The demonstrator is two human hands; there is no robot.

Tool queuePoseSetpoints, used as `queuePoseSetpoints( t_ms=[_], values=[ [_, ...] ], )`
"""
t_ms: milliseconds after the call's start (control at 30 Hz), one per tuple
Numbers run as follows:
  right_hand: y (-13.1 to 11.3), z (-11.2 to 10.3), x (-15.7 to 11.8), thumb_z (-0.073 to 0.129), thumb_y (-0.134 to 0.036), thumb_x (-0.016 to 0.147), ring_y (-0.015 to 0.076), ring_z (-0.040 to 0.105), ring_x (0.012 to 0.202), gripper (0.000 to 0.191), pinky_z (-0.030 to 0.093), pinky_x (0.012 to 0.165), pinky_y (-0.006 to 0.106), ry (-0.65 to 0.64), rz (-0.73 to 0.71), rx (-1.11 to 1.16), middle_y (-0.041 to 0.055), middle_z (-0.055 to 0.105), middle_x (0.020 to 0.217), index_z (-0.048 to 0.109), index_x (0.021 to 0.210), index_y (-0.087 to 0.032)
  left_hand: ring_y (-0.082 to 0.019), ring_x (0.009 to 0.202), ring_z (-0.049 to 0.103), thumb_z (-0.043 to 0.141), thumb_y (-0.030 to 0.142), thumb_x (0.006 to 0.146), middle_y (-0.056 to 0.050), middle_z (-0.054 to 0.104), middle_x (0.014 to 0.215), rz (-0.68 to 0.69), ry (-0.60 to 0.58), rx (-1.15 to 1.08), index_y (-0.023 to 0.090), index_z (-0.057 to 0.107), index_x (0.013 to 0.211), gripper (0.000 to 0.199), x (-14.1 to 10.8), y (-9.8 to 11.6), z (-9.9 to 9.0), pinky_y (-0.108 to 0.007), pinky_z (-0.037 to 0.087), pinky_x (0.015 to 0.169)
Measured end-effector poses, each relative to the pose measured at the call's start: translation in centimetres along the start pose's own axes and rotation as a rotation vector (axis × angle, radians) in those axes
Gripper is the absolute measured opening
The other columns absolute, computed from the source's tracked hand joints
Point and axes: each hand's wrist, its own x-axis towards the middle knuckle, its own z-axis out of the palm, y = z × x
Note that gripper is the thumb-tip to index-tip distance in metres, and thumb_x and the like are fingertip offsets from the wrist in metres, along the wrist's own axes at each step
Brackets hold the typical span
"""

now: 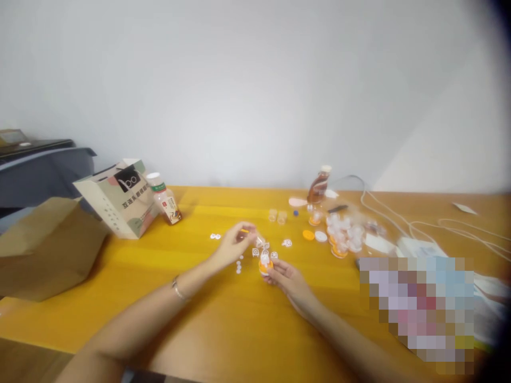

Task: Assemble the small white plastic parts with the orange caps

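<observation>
Orange cap (265, 265) in right grip (288, 279)

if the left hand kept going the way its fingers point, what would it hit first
Probably the small white pieces lying on the table just beyond the left hand fingertips, above the orange cap in the right hand. Depth is unclear, so it might pass over them.

Small white pieces (255, 251) — blurred, too small to identify.

Office/home desk: wood table (207, 319), cables (399, 221), plain wall (255, 80).
</observation>
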Motion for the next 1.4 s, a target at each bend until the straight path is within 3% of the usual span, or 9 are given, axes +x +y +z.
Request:
queuePoseSetpoints(
  t_ms=[167, 333, 733, 933, 1033, 1133, 1200, 1300, 1400],
  values=[
    [0.2, 0.0, 0.0, 0.069, -0.032, 0.061, 0.0110, 0.055, 0.060, 0.032, 0.043, 0.062, 0.025, -0.062, -0.028, -0.052, 0.0014, 0.065, 0.073, 0.062, 0.090, -0.018, -0.015, 0.083, 0.056, 0.052, 0.030, 0.078, -0.006, 0.057, 0.093, 0.000, -0.035, -0.005, 0.016, 0.052, 0.098, 0.024, -4.3, 1.7, 0.5, -0.025, 0.047, 0.072],
    [-0.1, 0.2, -0.4, 0.069, -0.033, 0.061, 0.0111, 0.055, 0.061, 0.033, 0.044, 0.064, 0.027, -0.046, -0.048, -0.093, 0.0008, 0.064, 0.074, 0.062, 0.091, -0.020, -0.015, 0.087, 0.054, 0.053, 0.028, 0.078, -0.007, 0.054, 0.095, 0.048, -0.066, 0.034, 0.017, 0.054, 0.100, 0.025, -4.8, 1.6, 1.2, -0.024, 0.047, 0.073],
    [-0.5, 0.8, -0.7, 0.070, -0.033, 0.059, 0.0199, 0.058, 0.086, 0.034, 0.042, 0.084, 0.036, -0.038, -0.126, -0.151, 0.0042, 0.066, 0.088, 0.060, 0.090, -0.021, -0.015, 0.086, 0.054, 0.055, 0.028, 0.076, -0.007, 0.053, 0.096, 0.070, -0.093, 0.022, 0.020, 0.056, 0.104, 0.028, -5.3, 1.4, 1.2, -0.027, 0.047, 0.075],
    [-0.5, 0.6, -0.8, 0.065, -0.035, 0.065, 0.0150, 0.056, 0.071, 0.028, 0.044, 0.070, 0.028, -0.119, -0.124, -0.183, 0.0009, 0.064, 0.077, 0.062, 0.089, -0.022, -0.017, 0.094, 0.052, 0.050, 0.023, 0.080, -0.008, 0.054, 0.101, 0.077, -0.148, -0.020, 0.019, 0.056, 0.103, 0.024, -5.2, 1.5, 0.9, -0.030, 0.044, 0.082],
    [-0.4, 0.5, -0.8, 0.062, -0.036, 0.068, 0.0099, 0.049, 0.055, 0.023, 0.041, 0.056, 0.023, -0.168, -0.061, -0.144, -0.0015, 0.057, 0.063, 0.063, 0.083, -0.019, -0.018, 0.098, 0.051, 0.045, 0.022, 0.083, -0.009, 0.054, 0.104, 0.074, -0.292, -0.152, 0.018, 0.054, 0.103, 0.023, -4.9, 2.1, 0.1, -0.033, 0.040, 0.087],
    [-0.7, 0.7, -0.9, 0.062, -0.036, 0.069, 0.0086, 0.047, 0.054, 0.022, 0.039, 0.054, 0.022, -0.192, -0.048, -0.109, -0.0015, 0.056, 0.062, 0.063, 0.080, -0.018, -0.019, 0.109, 0.045, 0.045, 0.022, 0.083, -0.010, 0.047, 0.116, 0.066, -0.405, -0.264, 0.020, 0.049, 0.109, 0.026, -4.7, 2.5, -0.3, -0.034, 0.037, 0.091],
    [-0.9, 0.9, -0.9, 0.064, -0.036, 0.066, 0.0091, 0.047, 0.056, 0.025, 0.039, 0.056, 0.022, -0.167, -0.062, -0.136, -0.0015, 0.057, 0.064, 0.063, 0.085, -0.020, -0.020, 0.114, 0.039, 0.052, 0.023, 0.079, -0.009, 0.043, 0.120, 0.067, -0.331, -0.192, 0.022, 0.046, 0.113, 0.035, -4.7, 2.4, -0.2, -0.034, 0.035, 0.093],
    [-1.0, 0.9, -1.0, 0.066, -0.036, 0.063, 0.0100, 0.048, 0.057, 0.028, 0.040, 0.057, 0.023, -0.166, -0.060, -0.179, -0.0016, 0.059, 0.066, 0.063, 0.087, -0.021, -0.019, 0.100, 0.048, 0.060, 0.026, 0.072, -0.008, 0.053, 0.105, 0.022, -0.160, -0.008, 0.020, 0.051, 0.105, 0.035, -4.7, 2.1, 0.0, -0.031, 0.040, 0.085],
    [-0.7, 0.9, -1.0, 0.064, -0.036, 0.066, 0.0095, 0.047, 0.055, 0.025, 0.039, 0.055, 0.023, -0.220, -0.029, -0.168, -0.0016, 0.056, 0.062, 0.063, 0.084, -0.019, -0.017, 0.089, 0.053, 0.052, 0.025, 0.078, -0.006, 0.058, 0.092, 0.027, -0.274, 0.012, 0.017, 0.057, 0.092, 0.017, -4.5, 2.4, -0.4, -0.031, 0.041, 0.081]
  ],
)
